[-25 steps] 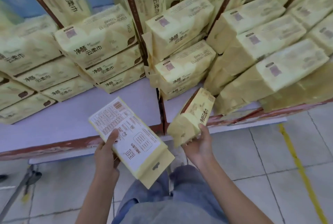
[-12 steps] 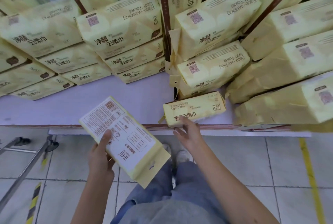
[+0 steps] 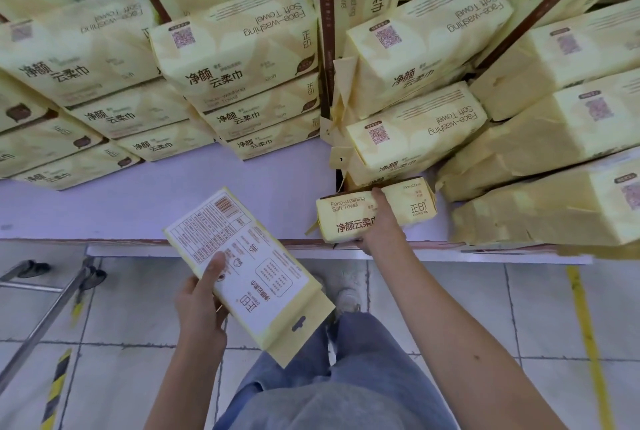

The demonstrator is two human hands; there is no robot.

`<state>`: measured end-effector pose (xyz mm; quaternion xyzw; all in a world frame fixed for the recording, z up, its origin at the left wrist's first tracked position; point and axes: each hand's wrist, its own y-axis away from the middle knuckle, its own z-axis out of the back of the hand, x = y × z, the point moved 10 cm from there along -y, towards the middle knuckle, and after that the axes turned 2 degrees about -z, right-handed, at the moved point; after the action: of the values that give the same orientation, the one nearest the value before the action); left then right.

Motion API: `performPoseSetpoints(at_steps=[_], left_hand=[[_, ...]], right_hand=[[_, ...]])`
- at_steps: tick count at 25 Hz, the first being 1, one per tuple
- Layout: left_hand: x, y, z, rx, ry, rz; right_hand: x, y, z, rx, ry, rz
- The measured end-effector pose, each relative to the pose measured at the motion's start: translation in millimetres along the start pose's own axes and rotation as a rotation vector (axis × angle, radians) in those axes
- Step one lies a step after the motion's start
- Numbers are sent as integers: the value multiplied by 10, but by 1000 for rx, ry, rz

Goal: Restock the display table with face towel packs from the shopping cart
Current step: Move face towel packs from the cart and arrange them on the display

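My left hand grips a yellow face towel pack with its white printed back up, held over the floor in front of the display table. My right hand holds a second yellow pack lying on the table's front edge, fingers over its top and thumb under it. This pack sits in front of a stack of packs. More stacks of the same packs fill the back of the table.
Metal cart bars cross the floor at the lower left. A yellow line runs along the tiles at right. My legs and a white shoe are below the table edge. A bare strip of tabletop lies in front of the left stacks.
My right hand carried its pack from the air onto the table's front edge, laid it flat, and now holds it again. The left hand's pack stayed in place. My view moved closer.
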<state>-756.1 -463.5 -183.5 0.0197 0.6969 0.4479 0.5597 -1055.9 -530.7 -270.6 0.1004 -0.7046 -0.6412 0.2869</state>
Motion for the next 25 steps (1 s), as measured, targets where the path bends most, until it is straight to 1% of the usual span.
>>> performPoseSetpoints(at_steps=[2, 3, 4, 6, 8, 9, 12, 15, 16, 18, 20, 22, 25], left_hand=[[5, -11, 35, -13, 2, 2], [0, -19, 58, -21, 5, 0], [-4, -20, 69, -24, 8, -1], [-11, -15, 78, -24, 12, -1], [-18, -14, 96, -22, 19, -4], [-23, -12, 107, -22, 23, -7], [-22, -3, 135, -30, 30, -6], [-13, -5, 157, -48, 35, 2], [-4, -2, 161, -54, 34, 7], [6, 3, 171, -66, 40, 11], [-1, 13, 178, -73, 45, 10], [-6, 15, 183, -76, 50, 8], [-24, 5, 179, -79, 55, 4]], right_hand=[[2, -31, 92, -43, -71, 46], [-27, -34, 127, -31, -112, 59], [-64, -42, 152, 16, -153, 75], [-150, -34, 158, 194, -211, 90], [-263, -4, 217, 341, -243, 55], [-325, -11, 270, 380, -259, 22], [-411, -69, 434, 410, -245, -40], [-314, -110, 532, 425, -217, -36], [-231, -154, 590, 405, -220, -19], [-16, -255, 755, 320, -160, 37], [162, -351, 919, 237, -21, 55], [244, -415, 990, 255, 93, 24], [335, -363, 907, 377, 331, 32]])
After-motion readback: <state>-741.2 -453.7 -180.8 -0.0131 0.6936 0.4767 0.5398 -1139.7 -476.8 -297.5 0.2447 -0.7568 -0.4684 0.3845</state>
